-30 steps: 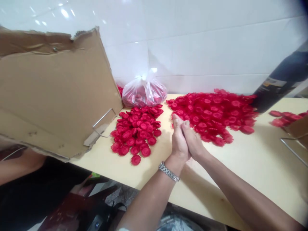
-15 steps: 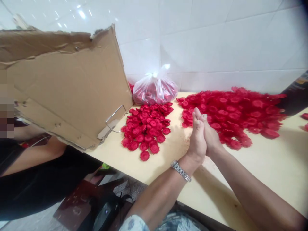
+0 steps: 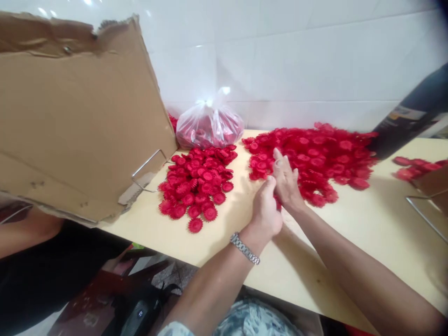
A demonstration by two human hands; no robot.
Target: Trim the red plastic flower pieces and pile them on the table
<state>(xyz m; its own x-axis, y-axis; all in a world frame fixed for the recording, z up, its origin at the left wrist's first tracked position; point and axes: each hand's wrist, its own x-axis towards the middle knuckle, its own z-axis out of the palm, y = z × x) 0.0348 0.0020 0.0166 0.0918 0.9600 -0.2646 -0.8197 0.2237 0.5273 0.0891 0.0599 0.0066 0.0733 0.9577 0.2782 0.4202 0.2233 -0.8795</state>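
Observation:
My left hand [image 3: 266, 205], with a metal-band watch [image 3: 245, 248] on its wrist, is pressed palm to palm against my right hand [image 3: 287, 183] above the table. The right fingers are stretched out and reach past the left ones. A bit of red shows between the palms near their heels; it looks like a red ruffled rosette, mostly hidden. Just beyond my hands spreads a large pile of red rosettes [image 3: 315, 154], flat and round with jagged rims. To their left sits a smaller pile of similar rosettes [image 3: 199, 182].
A tied clear plastic bag [image 3: 210, 126] of red pieces stands by the tiled wall. A large cardboard sheet [image 3: 84, 116] with a wire stand [image 3: 149, 168] rises at left, a person's arm [image 3: 31, 233] behind it. At right are a dark object [image 3: 409, 112], more rosettes [image 3: 416, 168] and cardboard [image 3: 434, 184].
My view has turned to the right, bringing more of the right side into sight. My palms have slid against each other, the right hand moving farther forward than the left.

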